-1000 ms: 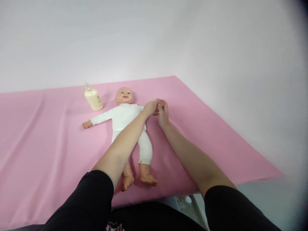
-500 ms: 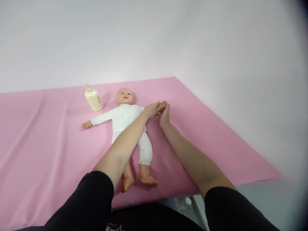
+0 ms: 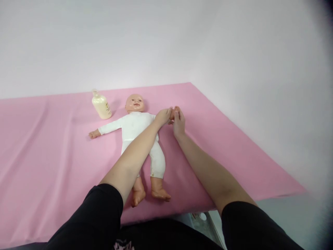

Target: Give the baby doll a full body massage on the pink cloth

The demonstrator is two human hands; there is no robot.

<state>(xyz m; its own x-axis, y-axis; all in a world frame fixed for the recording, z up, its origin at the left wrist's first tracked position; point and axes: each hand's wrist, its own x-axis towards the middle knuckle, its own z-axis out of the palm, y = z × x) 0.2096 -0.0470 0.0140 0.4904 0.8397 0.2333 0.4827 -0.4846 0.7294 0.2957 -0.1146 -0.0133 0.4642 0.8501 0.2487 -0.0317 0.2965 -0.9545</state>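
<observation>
both hands [image 3: 179,125], flatter a moment ago, now grip the doll's hand [image 3: 173,113].

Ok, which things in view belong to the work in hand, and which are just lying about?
In use:
- doll, its hand held between the person's left hand and right hand
- pink cloth, under the doll

Apparently just lying about:
- pale yellow bottle, near the doll's head, untouched; whether it has a part cannot be told
</observation>
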